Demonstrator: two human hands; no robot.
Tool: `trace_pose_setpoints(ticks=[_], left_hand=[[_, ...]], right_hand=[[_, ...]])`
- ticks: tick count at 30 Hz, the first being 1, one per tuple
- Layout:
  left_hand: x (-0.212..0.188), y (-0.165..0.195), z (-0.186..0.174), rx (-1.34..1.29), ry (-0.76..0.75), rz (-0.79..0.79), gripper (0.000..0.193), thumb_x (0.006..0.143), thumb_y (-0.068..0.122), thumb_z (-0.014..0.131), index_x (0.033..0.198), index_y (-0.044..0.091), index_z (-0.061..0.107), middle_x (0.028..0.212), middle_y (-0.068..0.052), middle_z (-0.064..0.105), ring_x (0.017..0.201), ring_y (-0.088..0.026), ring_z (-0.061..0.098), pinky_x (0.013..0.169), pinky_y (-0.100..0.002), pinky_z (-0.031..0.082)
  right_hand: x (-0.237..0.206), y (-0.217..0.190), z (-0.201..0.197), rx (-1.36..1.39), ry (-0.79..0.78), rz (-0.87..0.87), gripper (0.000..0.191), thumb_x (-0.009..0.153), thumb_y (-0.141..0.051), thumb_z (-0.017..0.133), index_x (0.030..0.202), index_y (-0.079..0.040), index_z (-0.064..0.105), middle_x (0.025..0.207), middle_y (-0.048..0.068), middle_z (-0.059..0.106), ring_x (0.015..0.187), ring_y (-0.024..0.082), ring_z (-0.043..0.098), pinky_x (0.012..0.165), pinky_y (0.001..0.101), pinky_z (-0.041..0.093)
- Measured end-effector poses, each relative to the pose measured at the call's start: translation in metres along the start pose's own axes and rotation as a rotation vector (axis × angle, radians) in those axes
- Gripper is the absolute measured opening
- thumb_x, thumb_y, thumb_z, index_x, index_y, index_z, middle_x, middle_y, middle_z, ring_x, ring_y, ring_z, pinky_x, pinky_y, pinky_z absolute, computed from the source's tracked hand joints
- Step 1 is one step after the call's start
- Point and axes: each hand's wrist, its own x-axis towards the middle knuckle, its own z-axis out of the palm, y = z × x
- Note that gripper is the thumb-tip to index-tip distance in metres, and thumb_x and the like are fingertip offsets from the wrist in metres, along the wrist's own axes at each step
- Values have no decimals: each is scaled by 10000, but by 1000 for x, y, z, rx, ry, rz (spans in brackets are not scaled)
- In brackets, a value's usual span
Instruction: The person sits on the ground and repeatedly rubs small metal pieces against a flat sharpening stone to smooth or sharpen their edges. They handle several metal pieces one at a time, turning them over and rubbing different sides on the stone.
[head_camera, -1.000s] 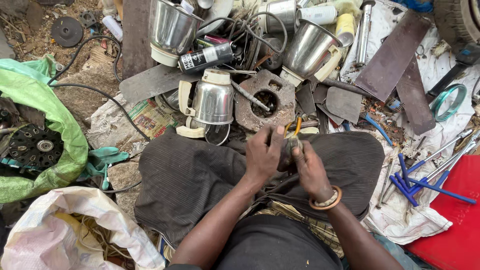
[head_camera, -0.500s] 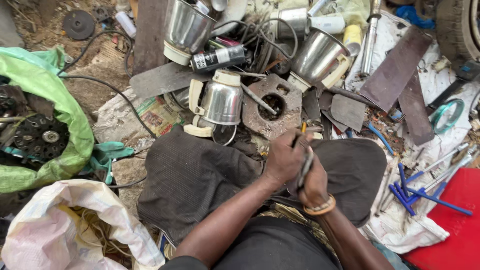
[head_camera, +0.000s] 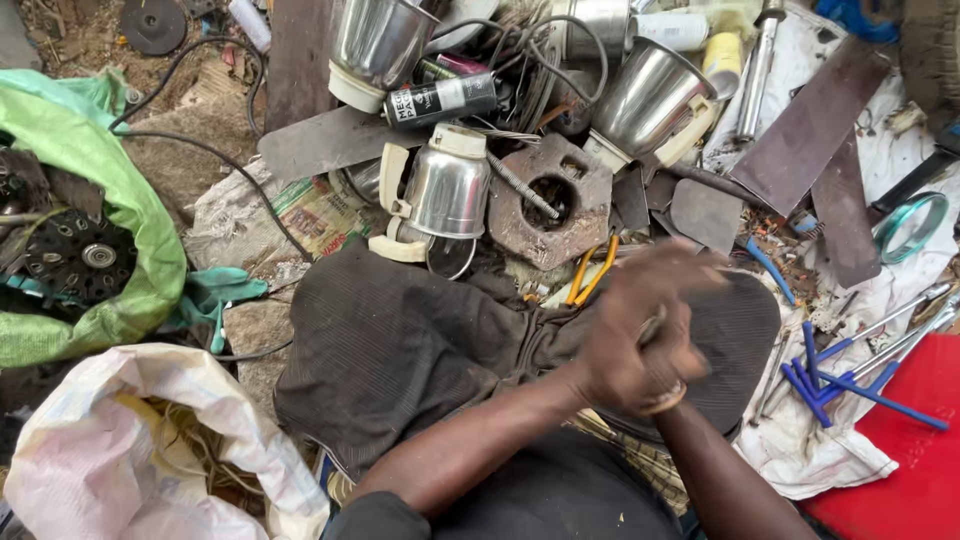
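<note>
Head view. Left hand (head_camera: 625, 345): fingers curled tight, wrapped over the right hand (head_camera: 672, 362), both pressed together above the lap, apparently clamping a small, slim metal piece (head_camera: 652, 326) so it cannot slip; only a sliver of it shows between the knuckles, and its kind cannot be told. Right hand: fingers folded under the left, bangle at the wrist; grip blurred by motion.

Yellow-handled pliers (head_camera: 590, 275): on the ground just beyond the hands, within reach. Rusted hexagonal plate (head_camera: 548, 200) with a centre hole: flat, behind the pliers. Steel blender jar (head_camera: 445, 190): on its side, beside the plate. Blue hex keys (head_camera: 850, 375): spread on white cloth, to the right.

Change from half a second ago: the hands sat a little apart with the tool showing; now they close over it, lower on the lap.
</note>
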Motion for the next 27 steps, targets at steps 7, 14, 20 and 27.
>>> trace_pose_setpoints(ticks=[7, 14, 20, 27], left_hand=[[7, -20, -3, 283, 241, 41, 324, 1082, 349, 491, 1231, 100, 634, 1370, -75, 665, 1341, -265, 554, 1221, -391, 387], [-3, -29, -3, 77, 89, -144, 506, 1123, 481, 365, 1258, 88, 653, 1343, -69, 677, 1341, -249, 567, 1256, -441, 367], [7, 19, 19, 202, 31, 66, 484, 1095, 503, 423, 1310, 125, 635, 1408, -61, 635, 1386, -270, 537, 1230, -436, 359], [5, -37, -6, 191, 169, -250, 404, 1070, 395, 570, 1361, 120, 618, 1379, -101, 657, 1332, -218, 582, 1212, -453, 449]], right_hand=[[29, -43, 3, 185, -2, 254, 458, 1187, -319, 461, 962, 31, 652, 822, 74, 648, 671, 116, 574, 593, 268, 455], [-1, -40, 4, 612, 159, 681, 333, 1050, -231, 402, 1068, -36, 671, 981, 65, 716, 835, 138, 699, 723, 284, 582], [2, -14, 2, 472, 21, 360, 328, 1042, -263, 418, 1099, -45, 658, 987, 68, 703, 842, 153, 698, 723, 298, 587], [9, 10, 15, 682, 132, 690, 334, 1032, -300, 437, 1135, -56, 642, 995, 72, 688, 850, 169, 696, 724, 314, 592]])
